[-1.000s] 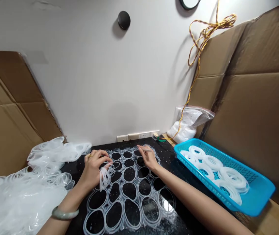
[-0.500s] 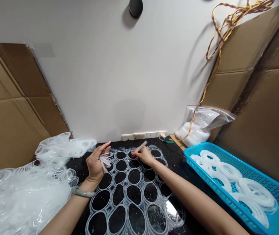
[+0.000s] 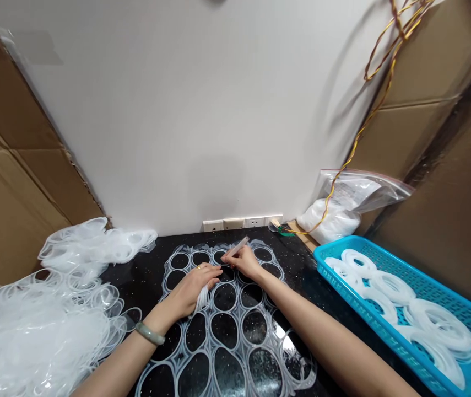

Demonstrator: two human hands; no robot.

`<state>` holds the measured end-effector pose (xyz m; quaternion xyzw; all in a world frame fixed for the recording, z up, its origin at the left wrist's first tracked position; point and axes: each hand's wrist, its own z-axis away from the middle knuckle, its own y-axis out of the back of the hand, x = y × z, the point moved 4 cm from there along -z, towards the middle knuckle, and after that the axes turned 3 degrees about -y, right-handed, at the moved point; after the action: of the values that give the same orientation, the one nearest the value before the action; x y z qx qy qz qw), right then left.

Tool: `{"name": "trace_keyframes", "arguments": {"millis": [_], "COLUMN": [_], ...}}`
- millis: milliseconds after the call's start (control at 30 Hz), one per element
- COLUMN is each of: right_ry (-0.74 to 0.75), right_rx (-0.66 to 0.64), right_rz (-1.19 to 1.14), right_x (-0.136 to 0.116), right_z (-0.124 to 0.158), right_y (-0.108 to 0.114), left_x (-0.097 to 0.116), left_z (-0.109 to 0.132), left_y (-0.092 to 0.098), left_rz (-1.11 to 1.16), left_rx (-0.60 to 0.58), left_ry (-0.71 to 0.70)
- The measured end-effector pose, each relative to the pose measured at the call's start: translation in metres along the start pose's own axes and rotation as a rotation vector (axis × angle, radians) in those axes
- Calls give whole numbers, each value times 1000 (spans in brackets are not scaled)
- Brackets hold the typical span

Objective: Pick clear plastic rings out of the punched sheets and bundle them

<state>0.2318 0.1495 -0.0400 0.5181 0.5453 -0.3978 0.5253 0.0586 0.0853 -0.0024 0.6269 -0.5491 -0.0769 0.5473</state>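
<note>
A translucent sheet (image 3: 209,318) of joined rings lies flat on the black speckled tabletop. My right hand (image 3: 247,263) is closed around a pale pen-like tool (image 3: 236,248), its lower end down at a ring near the sheet's far edge. Close beside it, my left hand (image 3: 196,286) rests palm down over the sheet, fingertips nearly at the tool. A bunch of white rings (image 3: 202,298) is tucked under its curled fingers. Where the tool's tip meets the sheet is hidden by the right hand.
On the left spreads a large heap of translucent ring scraps (image 3: 41,331). A blue basket (image 3: 378,251) with several stacks of white rings stands at the right. Behind are a plastic bag (image 3: 334,218), wall sockets (image 3: 235,224), a twisted yellow cable (image 3: 357,138) and cardboard panels (image 3: 417,127).
My left hand has come down and right onto the sheet, beside my right hand, still holding the white rings. The right hand with the tool stays nearly in place. The view has tilted downward.
</note>
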Motion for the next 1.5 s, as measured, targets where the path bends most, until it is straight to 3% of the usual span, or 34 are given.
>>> {"name": "trace_keyframes", "arguments": {"millis": [300, 467, 667, 800, 933, 1100, 1200, 1367, 1500], "right_ry": [55, 117, 356, 345, 329, 278, 244, 265, 302], "right_rx": [-22, -44, -12, -22, 77, 314, 378, 199, 66], "right_rz": [121, 238, 628, 875, 1025, 1020, 1006, 976, 959], "right_x": [-2, -4, -24, -40, -63, -90, -94, -94, -101], "right_z": [2, 5, 16, 12, -9, -31, -33, -26, -22], "right_y": [-2, -5, -8, -10, 4, 39, 51, 31, 6], "left_x": [-5, -7, -1, 1, -1, -6, -9, -11, -21], "left_z": [4, 2, 0, 2, 4, 7, 9, 5, -11], "left_y": [-11, -10, -5, -4, -4, -2, -1, 4, 15], "left_rz": [-198, -186, -153, -119, -87, -45, -5, 75, 134], "left_rx": [-18, -39, -39, -35, -21, 1, 16, 73, 234], "left_ry": [-37, -39, -44, -39, -24, 9, 24, 93, 221]}}
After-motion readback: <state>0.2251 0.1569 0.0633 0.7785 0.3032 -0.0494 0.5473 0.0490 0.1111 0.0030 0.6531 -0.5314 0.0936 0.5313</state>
